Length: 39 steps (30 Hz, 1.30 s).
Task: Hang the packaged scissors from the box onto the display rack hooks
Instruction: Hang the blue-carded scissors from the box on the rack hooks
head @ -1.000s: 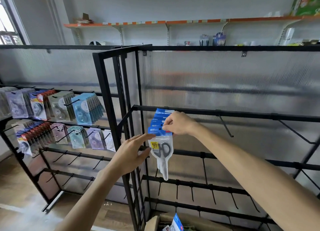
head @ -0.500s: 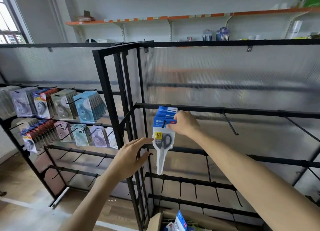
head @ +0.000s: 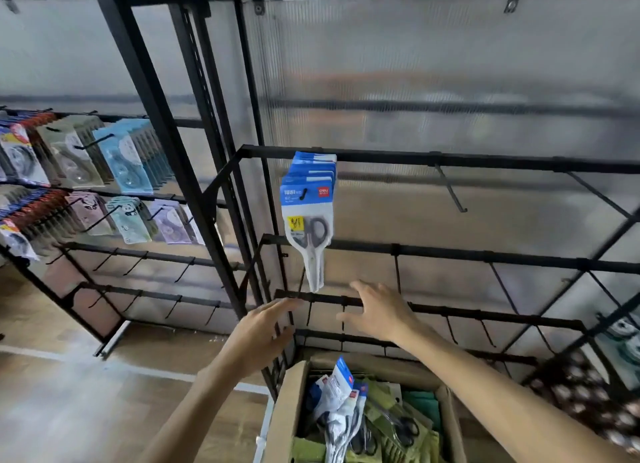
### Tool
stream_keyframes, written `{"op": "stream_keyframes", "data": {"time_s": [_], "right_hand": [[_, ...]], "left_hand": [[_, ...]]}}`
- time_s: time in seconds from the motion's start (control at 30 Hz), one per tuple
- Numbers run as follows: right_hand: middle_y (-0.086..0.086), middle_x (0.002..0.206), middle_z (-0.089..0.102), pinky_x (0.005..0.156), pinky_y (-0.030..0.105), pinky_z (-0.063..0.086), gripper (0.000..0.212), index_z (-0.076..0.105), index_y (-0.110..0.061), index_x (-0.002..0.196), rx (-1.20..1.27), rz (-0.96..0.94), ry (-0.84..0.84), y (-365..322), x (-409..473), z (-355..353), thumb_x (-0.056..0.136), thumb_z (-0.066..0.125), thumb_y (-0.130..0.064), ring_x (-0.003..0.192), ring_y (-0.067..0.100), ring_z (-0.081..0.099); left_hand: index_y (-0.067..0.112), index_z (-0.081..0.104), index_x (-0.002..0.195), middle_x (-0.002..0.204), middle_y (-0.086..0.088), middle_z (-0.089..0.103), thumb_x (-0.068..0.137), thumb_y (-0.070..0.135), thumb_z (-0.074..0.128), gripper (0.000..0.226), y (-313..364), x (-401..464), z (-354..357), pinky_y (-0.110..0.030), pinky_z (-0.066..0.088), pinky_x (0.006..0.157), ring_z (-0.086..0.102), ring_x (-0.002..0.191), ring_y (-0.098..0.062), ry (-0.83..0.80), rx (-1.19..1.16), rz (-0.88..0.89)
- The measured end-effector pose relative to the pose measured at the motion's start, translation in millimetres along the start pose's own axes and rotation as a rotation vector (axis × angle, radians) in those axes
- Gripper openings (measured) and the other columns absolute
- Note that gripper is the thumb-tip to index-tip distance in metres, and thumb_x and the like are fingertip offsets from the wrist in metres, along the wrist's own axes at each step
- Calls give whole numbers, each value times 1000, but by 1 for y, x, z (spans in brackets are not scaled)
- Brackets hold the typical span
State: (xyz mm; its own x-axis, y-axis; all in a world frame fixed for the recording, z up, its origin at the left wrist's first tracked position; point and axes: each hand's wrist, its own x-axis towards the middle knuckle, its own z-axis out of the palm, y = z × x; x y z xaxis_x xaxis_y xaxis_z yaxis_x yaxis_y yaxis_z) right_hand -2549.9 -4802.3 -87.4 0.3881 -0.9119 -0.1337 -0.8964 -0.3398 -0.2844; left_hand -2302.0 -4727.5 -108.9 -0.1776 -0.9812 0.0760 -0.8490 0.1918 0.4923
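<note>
The room was a shop floor with pale wood flooring and a ribbed translucent panel backing a black metal display rack with rows of hooks, most of them bare. Only 1 view here, the head camera, and it was a bit smeared at the edges.

Down at the bottom sat an open cardboard box, pushed up against the rack's foot. Inside it were more packaged scissors with blue header cards, standing up at a tilt near the left side, plus some green packs lying next to them. Couldn't count them, too jumbled.

Off to the left stood a second rack loaded with hanging correction tape packs in blue, green and purple cards.

The hung scissors packs were a stack on 1 hook off the upper bar, at its left end, hanging straight down with the tips pointing at the floor.

Both hands were below that stack and touching nothing. The left hand was open, fingers straight and reaching forward by the rack's corner post. The right hand was open too, fingers spread, just under and to the right of the hanging packs, above the box.
</note>
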Motion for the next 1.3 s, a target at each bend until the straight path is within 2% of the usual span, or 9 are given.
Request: {"op": "stream_keyframes", "data": {"time_s": [0.13, 0.3, 0.43, 0.63, 0.73, 0.83, 1.07, 1.17, 1.3], "right_hand": [[7, 147, 51, 104, 40, 44, 80, 36, -16, 150, 76, 55, -67, 24, -20, 37, 89, 60, -62, 132, 26, 50], [5, 151, 47, 106, 38, 42, 83, 32, -17, 153, 142, 142, -177, 54, -35, 94, 89, 62, -59, 137, 25, 45], [8, 145, 52, 101, 41, 45, 80, 37, -17, 149, 179, 216, -281, 78, -51, 141, 88, 59, -63, 133, 29, 48], [7, 119, 65, 79, 38, 52, 66, 45, -15, 137, 225, 286, -371, 99, -87, 203, 89, 63, -56, 109, 28, 61], [7, 122, 64, 75, 36, 51, 66, 43, -11, 141, 237, 324, -396, 104, -98, 220, 93, 61, -52, 110, 26, 62], [8, 116, 65, 78, 38, 54, 56, 48, -10, 131, 216, 328, -428, 109, -106, 235, 94, 58, -50, 109, 27, 64], [6, 126, 64, 91, 40, 56, 61, 43, -11, 142, 170, 267, -492, 120, -116, 258, 97, 56, -49, 114, 24, 63], [6, 122, 65, 87, 38, 58, 55, 46, -10, 137, 175, 257, -501, 125, -110, 263, 97, 58, -46, 108, 22, 66], [7, 111, 68, 74, 35, 59, 48, 49, -7, 133, 194, 253, -511, 123, -89, 268, 98, 58, -39, 86, 19, 68]], "left_hand": [[36, 51, 137, 133, 15, 59, 94, 26, 59, 44, -2, -7, 45, -24, 47, 93, 63, 109, -8, -116, -17, -59], [30, 52, 137, 132, 9, 62, 92, 23, 58, 46, -13, -14, 106, -25, 46, 86, 63, 110, -13, -284, 10, -133], [32, 47, 143, 143, -2, 54, 87, 25, 52, 57, -20, -17, 166, -37, 49, 97, 56, 124, -26, -466, 17, -191], [40, 26, 153, 142, -4, 49, 90, 24, 57, 72, -14, 1, 245, -38, 50, 90, 54, 122, -27, -694, 169, -189], [44, 16, 154, 145, -9, 41, 91, 21, 56, 78, -13, 13, 279, -42, 48, 91, 47, 128, -32, -736, 231, -218], [40, 22, 153, 151, -12, 34, 89, 17, 57, 77, -14, 31, 299, -45, 45, 97, 35, 137, -36, -664, 284, -250], [10, 41, 144, 140, -10, 49, 90, 15, 55, 55, -27, 39, 316, -40, 43, 98, 46, 128, -29, -456, 81, -488], [5, 62, 116, 112, -12, 64, 94, 21, 58, 27, -35, 26, 301, -35, 44, 77, 60, 102, -29, -281, 24, -510], [11, 70, 92, 87, -10, 70, 90, 14, 60, 10, -43, 4, 272, -36, 47, 61, 64, 79, -35, -137, 94, -472]]}}
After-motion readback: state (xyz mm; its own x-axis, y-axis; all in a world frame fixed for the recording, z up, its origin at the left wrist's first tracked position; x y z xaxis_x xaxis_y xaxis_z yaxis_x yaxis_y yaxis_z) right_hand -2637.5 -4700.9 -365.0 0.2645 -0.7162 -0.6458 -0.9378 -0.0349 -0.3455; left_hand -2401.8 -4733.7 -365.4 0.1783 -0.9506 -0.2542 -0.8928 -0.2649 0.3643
